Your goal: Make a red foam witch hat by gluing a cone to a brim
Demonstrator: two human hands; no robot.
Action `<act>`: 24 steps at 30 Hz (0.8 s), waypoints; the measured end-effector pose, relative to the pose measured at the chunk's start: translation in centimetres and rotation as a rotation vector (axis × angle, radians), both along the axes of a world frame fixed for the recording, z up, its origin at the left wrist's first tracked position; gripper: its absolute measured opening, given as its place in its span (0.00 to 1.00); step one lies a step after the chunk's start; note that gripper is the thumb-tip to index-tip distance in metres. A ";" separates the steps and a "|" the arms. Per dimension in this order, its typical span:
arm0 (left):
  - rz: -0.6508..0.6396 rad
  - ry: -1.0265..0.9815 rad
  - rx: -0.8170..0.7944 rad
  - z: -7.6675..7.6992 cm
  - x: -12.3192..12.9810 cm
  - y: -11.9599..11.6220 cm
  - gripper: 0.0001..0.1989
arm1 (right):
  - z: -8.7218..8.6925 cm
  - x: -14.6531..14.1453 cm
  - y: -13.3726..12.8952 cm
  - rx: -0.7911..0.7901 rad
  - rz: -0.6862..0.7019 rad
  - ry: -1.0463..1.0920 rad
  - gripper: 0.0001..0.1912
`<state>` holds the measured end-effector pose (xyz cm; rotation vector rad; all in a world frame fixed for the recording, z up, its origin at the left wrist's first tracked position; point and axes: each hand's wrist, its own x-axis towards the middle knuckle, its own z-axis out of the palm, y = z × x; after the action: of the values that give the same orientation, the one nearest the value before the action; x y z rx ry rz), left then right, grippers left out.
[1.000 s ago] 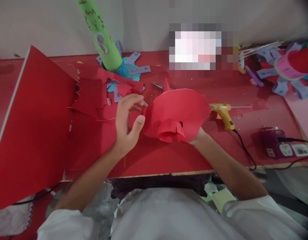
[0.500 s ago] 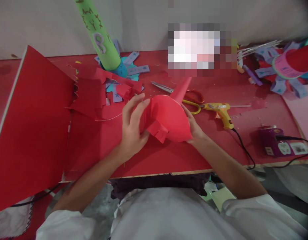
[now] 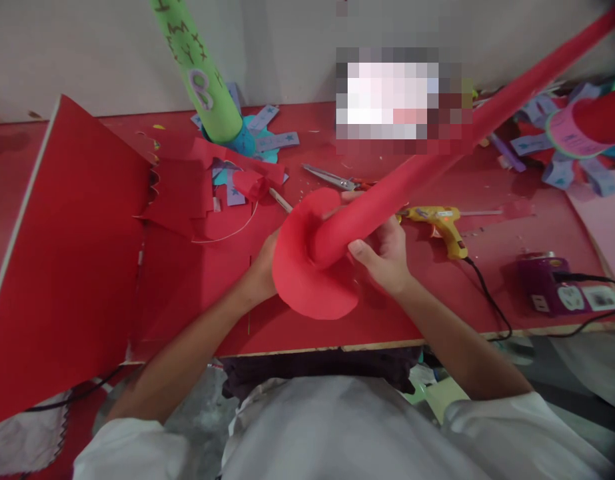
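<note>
A long red paper tube (image 3: 387, 193) slants from the middle of the desk to the upper right, with a round red paper disc (image 3: 307, 293) around its lower end. My right hand (image 3: 390, 257) is closed around the tube just above the disc, its thumb along the near side. My left hand (image 3: 264, 270) holds the disc end from behind and the left; the disc hides its fingers. Right of the tube lies a yellow glue gun (image 3: 440, 223) with its cord. Scissors (image 3: 332, 177) lie behind the disc, their handles mostly covered by the tube.
A green paper tube (image 3: 210, 93) stands on a blue base at the back left, beside red paper scraps (image 3: 182, 187). At far left, a red board (image 3: 62, 253) stands upright. A purple power box (image 3: 550, 283) and a pink-banded paper piece (image 3: 577, 130) are at right.
The red tube has swung round: its long end now points to the upper right and the disc faces me. My right hand has shifted onto the tube; my left has slipped behind the disc.
</note>
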<state>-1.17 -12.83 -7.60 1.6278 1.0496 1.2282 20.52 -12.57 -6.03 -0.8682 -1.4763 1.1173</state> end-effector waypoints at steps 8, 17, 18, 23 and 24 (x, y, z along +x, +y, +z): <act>0.133 0.007 0.110 0.8 -1.5 1.1 0.17 | -0.7 1.3 0.6 0.205 -0.195 -0.251 0.28; 0.103 0.166 -0.002 0.9 -1.6 1.0 0.28 | -0.8 0.1 0.8 0.106 -0.003 -0.300 0.28; 0.097 0.197 -0.032 0.6 -1.6 1.0 0.27 | -1.0 0.1 0.8 0.094 0.012 -0.275 0.28; 0.075 0.212 -0.105 -0.3 -2.3 1.6 0.22 | -2.0 0.4 1.0 0.035 0.074 -0.155 0.30; 0.064 0.193 -0.128 -0.4 -2.5 1.8 0.21 | -2.1 0.5 1.0 0.032 0.085 -0.139 0.30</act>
<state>-3.65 -11.05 -8.02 1.6479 1.2822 1.0377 21.06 -11.55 -8.16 -0.8823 -1.6543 1.1107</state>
